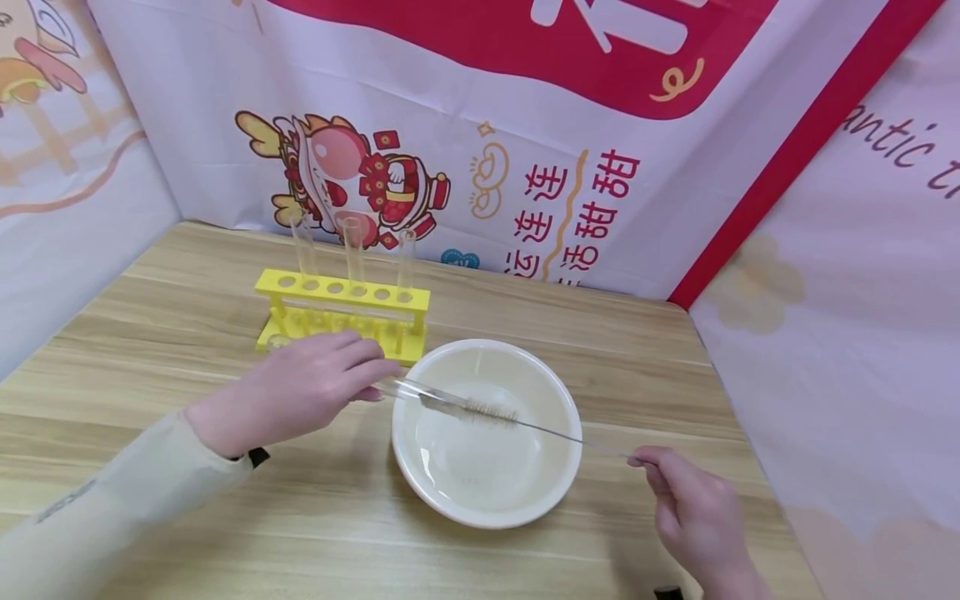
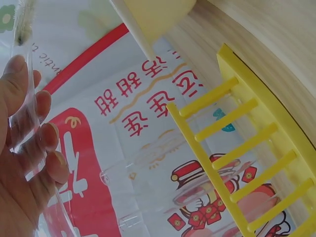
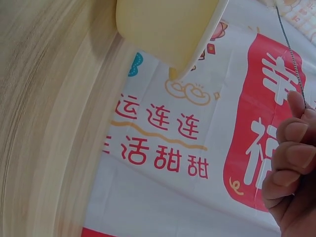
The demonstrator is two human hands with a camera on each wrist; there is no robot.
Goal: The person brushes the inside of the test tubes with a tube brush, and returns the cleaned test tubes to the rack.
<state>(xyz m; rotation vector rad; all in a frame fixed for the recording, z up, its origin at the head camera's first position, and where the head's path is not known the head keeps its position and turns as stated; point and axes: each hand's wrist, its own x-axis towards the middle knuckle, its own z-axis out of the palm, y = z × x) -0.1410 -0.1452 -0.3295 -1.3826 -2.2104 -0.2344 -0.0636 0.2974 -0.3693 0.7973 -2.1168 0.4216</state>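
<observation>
My left hand [image 1: 315, 387] grips a clear glass test tube [image 2: 30, 106], its fingers and thumb wrapped round it, with the tube's mouth end over the white basin [image 1: 486, 518]. A test tube brush [image 1: 491, 411] with pale bristles lies in line with the tube, its bristles at the mouth end. From there its thin twisted wire handle [image 3: 292, 52] runs right to my right hand [image 1: 693, 508], which pinches it between thumb and fingertips beyond the basin's right rim. The basin stands on the table below the brush.
Behind my left hand stands a yellow test tube rack [image 1: 345, 290] with three clear test tubes [image 1: 354, 250] upright in it. The wood-grain table [image 1: 630, 367] meets a printed cloth backdrop [image 1: 465, 100] at its back and sides.
</observation>
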